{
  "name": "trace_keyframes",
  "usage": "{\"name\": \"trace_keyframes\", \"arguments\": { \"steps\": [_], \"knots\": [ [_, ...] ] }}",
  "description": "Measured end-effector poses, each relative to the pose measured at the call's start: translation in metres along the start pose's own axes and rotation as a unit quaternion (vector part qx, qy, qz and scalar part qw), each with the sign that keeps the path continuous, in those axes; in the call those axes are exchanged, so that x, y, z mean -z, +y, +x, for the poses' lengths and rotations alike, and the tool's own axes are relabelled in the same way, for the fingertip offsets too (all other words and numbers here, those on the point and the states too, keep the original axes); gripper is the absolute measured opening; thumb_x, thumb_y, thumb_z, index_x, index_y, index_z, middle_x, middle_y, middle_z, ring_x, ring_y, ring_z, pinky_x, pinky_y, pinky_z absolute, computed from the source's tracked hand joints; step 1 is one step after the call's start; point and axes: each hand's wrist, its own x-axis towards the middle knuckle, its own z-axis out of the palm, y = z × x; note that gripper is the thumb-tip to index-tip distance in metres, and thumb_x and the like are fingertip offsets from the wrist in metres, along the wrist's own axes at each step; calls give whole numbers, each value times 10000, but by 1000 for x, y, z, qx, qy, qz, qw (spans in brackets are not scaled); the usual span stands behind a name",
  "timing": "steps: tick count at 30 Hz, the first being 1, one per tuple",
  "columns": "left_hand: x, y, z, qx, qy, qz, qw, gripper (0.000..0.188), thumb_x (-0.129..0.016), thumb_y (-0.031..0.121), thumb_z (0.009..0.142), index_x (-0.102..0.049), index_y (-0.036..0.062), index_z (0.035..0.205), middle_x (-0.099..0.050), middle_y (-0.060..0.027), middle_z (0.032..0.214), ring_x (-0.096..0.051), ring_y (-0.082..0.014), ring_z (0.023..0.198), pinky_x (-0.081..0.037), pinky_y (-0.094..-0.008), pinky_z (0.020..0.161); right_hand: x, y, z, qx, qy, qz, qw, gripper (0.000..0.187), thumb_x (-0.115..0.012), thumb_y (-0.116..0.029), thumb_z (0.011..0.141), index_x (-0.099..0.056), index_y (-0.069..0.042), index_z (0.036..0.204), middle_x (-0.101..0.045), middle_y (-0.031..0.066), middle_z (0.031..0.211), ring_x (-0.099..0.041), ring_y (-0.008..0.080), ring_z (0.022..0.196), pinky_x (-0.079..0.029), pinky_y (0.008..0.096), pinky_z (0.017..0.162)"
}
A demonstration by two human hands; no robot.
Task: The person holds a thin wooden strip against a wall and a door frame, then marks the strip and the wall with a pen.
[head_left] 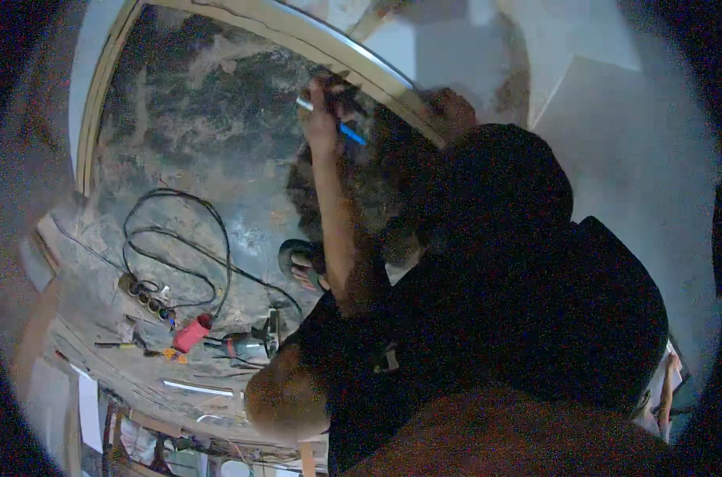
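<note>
My left hand (321,119) reaches forward over the stained grey floor (250,151). It is closed around a slim blue and white pen-like stick (351,133), whose white end shows on the left side of the fist and blue end on the right. Just past it runs a pale wooden strip (361,70) with a light metallic edge. My right hand (454,111) lies at that strip, farther right. Its fingers are too dim and blurred to make out. Dark clothing (496,286) hides my right arm.
Below my left arm is a sandalled foot (304,266). A black cable (226,238) loops at left near a socket strip (145,297), a red cylinder (192,332) and a corded power tool (250,343). An orange-handled item (175,356) lies close by. A bare arm (666,393) shows at far right.
</note>
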Motion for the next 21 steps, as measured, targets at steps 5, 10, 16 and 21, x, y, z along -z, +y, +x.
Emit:
{"name": "trace_keyframes", "arguments": {
  "steps": [5,10,16,21],
  "knots": [
    [-1,-12,-9,8,13,4,1000,336,-554,389,989,-631,85,1110,-658,-25,828,-494,-90,532,-397,-263,385,-10,-4,-2,27,75,15,997,328,-570,-256,906,-583,-104,1196,-625,150,1065,-633,380,925,-513,445,848],
    [-9,-13,-17,-9,59,32,998,307,-541,359,1000,-604,85,1124,-659,-29,828,-486,-91,499,-382,-256,383,2,-7,-4,11,9,50,999,412,-527,-234,930,-515,-132,1328,-600,166,1079,-627,384,889,-527,474,783],
    [-7,-23,-32,-23,118,-18,993,312,-533,363,1002,-611,75,1093,-650,-17,798,-483,-81,493,-358,-245,366,15,-36,6,59,-15,-28,998,498,-551,-236,916,-460,-138,1395,-581,173,1069,-621,379,879,-539,480,724],
    [-16,-22,-12,-15,78,-87,993,300,-552,353,994,-620,64,1038,-652,-20,798,-485,-79,486,-343,-247,346,18,-34,6,177,128,-53,974,488,-589,-219,887,-501,-153,1362,-583,155,1057,-630,358,874,-537,480,707]
  ]
}}
